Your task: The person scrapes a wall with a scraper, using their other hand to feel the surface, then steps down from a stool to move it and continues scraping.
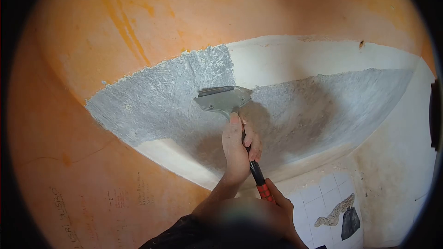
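Observation:
A long-handled scraper (223,100) has its wide grey head against the wall, its dark blade edge lying along the grey scraped patch (157,87). My left hand (236,145) is wrapped around the black handle just below the head, thumb laid up along its neck. Lower down, my right hand (281,203) closes around the handle near its red grip (265,192); a blurred area hides part of it. Right of the blade runs a band of white coating (286,60), with its lower edge close to the scraper head.
Orange wall (221,14) surrounds the patch above and at left, with handwriting (60,212) low down. Another white strip (177,157) borders the patch below. At lower right are white tiles (318,198) showing a twisted cloth-like shape (334,214) and a dark piece (350,224).

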Available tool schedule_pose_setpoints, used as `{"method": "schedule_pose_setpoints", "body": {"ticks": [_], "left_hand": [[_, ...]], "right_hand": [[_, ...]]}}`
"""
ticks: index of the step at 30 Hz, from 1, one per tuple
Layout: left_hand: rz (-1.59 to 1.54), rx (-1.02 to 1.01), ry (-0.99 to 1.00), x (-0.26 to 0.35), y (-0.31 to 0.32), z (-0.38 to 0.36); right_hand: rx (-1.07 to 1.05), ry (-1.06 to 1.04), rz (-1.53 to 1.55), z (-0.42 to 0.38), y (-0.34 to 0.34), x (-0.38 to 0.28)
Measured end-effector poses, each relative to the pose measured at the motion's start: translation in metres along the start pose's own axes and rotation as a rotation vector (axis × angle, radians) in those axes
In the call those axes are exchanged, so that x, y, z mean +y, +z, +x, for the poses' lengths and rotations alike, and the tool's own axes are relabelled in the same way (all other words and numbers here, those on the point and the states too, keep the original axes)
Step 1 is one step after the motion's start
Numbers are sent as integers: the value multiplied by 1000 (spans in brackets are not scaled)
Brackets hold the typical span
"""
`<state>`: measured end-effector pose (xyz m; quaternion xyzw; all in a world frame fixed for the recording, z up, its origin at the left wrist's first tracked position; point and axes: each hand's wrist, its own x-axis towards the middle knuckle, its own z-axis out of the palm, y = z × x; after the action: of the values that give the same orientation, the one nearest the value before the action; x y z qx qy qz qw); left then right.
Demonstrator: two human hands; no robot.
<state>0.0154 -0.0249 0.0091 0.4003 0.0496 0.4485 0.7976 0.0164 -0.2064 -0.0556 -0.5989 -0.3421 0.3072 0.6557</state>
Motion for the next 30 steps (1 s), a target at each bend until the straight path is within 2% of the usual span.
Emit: {"method": "schedule_pose_setpoints", "body": {"ticks": [4,7,11,14,16,21,23,25,30], "left_hand": [[-13,30,-40,-4,-3,-1],[12,-4,-18,2,-1,3],[-44,-5,-56,0,-4,-2],[-34,6,-10,0,2,-1],[-36,-8,-2,4,8,3],[-64,-1,1,2,6,3],[-53,-7,13,5,8,2],[-56,-8,3,9,13,5],[-59,-25,-1,8,11,7]], "right_hand": [[27,-104,-132,2,-1,2],[-12,-12,30,4,-1,-1],[-39,2,-27,-3,-2,-3],[-31,-66,-65,-1,-2,0],[-42,25,53,0,-5,-10],[-42,-27,-55,3,-5,-13],[-32,-41,-55,2,-3,-15],[-56,-19,73,3,-6,-17],[-69,-54,8,3,-7,-11]]}}
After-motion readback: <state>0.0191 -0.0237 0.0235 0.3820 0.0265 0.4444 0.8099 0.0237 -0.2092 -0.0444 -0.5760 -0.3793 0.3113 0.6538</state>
